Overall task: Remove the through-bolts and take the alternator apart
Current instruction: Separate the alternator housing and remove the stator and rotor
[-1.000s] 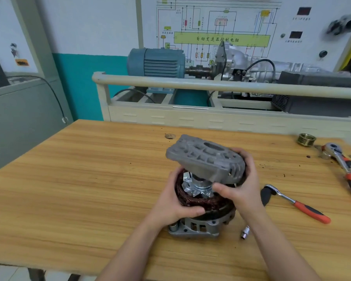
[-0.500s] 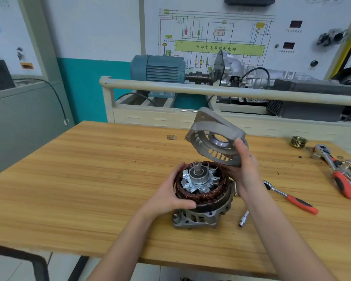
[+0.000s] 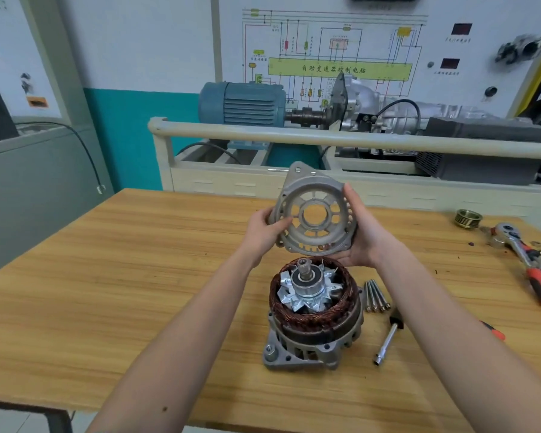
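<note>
The alternator (image 3: 314, 314) stood near the bench's (image 3: 107, 292) front edge, bare wood wide to its left, bolts (image 3: 376, 295) just beside its right. Above it, clear of the shaft, both hands held the cover (image 3: 314, 214): left hand (image 3: 261, 228) pinching its rim, right hand (image 3: 361, 232) cupping the other side.

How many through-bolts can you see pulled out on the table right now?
4. The bolts lie side by side in one bunch on the table, just right of the alternator body, above the extension bar. The right forearm may hide more.
</note>
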Tool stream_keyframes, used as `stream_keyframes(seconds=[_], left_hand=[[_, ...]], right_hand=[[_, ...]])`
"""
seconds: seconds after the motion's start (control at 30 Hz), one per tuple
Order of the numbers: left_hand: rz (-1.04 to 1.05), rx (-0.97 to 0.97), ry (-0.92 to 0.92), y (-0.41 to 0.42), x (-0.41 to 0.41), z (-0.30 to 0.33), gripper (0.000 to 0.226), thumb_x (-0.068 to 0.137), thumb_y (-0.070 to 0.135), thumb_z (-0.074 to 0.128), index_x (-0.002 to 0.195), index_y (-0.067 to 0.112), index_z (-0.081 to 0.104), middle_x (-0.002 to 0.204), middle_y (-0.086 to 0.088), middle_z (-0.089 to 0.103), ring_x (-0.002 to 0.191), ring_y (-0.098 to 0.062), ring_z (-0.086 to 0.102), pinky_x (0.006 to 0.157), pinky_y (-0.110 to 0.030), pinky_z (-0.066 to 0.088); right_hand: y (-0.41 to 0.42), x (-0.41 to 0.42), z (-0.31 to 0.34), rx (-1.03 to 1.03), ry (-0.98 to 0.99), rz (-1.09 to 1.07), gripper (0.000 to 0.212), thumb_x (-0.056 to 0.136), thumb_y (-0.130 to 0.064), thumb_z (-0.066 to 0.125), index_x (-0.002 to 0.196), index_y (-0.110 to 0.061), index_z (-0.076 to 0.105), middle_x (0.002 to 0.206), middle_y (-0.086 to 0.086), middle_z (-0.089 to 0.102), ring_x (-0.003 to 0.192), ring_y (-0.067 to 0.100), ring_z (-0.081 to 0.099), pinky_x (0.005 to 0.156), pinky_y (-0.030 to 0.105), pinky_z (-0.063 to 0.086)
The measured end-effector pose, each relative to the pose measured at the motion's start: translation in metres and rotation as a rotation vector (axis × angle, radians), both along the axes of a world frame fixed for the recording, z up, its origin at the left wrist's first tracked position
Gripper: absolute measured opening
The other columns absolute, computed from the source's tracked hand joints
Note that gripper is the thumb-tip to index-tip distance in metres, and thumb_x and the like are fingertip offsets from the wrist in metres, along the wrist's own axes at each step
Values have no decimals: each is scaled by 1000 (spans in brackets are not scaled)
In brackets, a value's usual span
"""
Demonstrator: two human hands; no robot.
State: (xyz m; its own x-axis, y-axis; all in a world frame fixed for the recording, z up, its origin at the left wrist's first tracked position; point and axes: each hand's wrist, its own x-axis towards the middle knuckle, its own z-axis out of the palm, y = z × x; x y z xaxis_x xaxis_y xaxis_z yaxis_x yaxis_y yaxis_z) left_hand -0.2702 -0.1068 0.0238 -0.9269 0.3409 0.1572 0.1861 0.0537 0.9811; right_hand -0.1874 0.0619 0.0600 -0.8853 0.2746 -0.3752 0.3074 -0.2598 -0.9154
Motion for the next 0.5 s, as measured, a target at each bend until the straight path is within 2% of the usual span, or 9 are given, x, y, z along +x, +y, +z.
stream_keyframes(seconds=[0.07,0.1,0.17,0.23,0.3,0.37,0.43,0.5], left_hand=[[83,-3,-17,3,-9,-7,8,94,17,57,100,12,59,82,-6,64,56,-7,60,45,-22,45],[118,-9,-41,4,-13,-9,11,94,18,55,103,12,58,84,-7,64,56,-8,60,46,-23,45],[158,-51,-110,6,-21,-13,18,93,21,55,108,10,58,88,-8,66,65,-17,64,54,-30,50],[184,-101,-156,6,-28,-17,13,91,20,56,94,8,59,78,-8,64,66,-22,62,60,-34,51],[215,-180,-172,7,-34,-26,13,90,19,57,81,9,57,72,-8,60,63,-23,58,59,-34,47],[235,-288,-173,7,-38,-34,14,89,21,57,82,9,56,74,-9,60,67,-24,56,61,-34,45],[249,-423,-151,8,-42,-40,18,90,23,56,76,11,54,69,-6,55,62,-21,50,57,-30,39],[279,-573,-114,9,-46,-44,21,90,24,55,72,13,52,65,-2,51,57,-18,45,49,-26,32]], right_hand=[[4,-12,-6,60,-40,42,111,37,-87,66,119,-12,56,111,18,67,89,33,70,70,40,57],[6,-20,-11,112,-51,45,102,50,-84,64,120,-11,55,116,15,65,93,28,67,73,37,55],[9,-34,-23,229,-59,44,77,77,-70,58,127,-12,51,124,10,57,96,21,59,83,36,48],[10,-42,-35,275,-62,53,57,89,-52,56,126,-10,51,114,10,58,82,17,55,73,30,44],[13,-47,-46,367,-89,32,50,90,-36,62,127,-4,49,108,11,64,79,20,59,67,29,48],[15,-49,-54,502,-108,15,45,87,-23,68,122,-1,50,98,12,67,77,22,65,66,30,53],[14,-51,-59,560,-111,24,37,84,-17,71,113,0,55,83,7,66,65,16,64,56,25,54],[12,-53,-65,631,-140,50,33,83,-17,72,109,-3,56,76,3,63,58,10,60,42,19,48]])
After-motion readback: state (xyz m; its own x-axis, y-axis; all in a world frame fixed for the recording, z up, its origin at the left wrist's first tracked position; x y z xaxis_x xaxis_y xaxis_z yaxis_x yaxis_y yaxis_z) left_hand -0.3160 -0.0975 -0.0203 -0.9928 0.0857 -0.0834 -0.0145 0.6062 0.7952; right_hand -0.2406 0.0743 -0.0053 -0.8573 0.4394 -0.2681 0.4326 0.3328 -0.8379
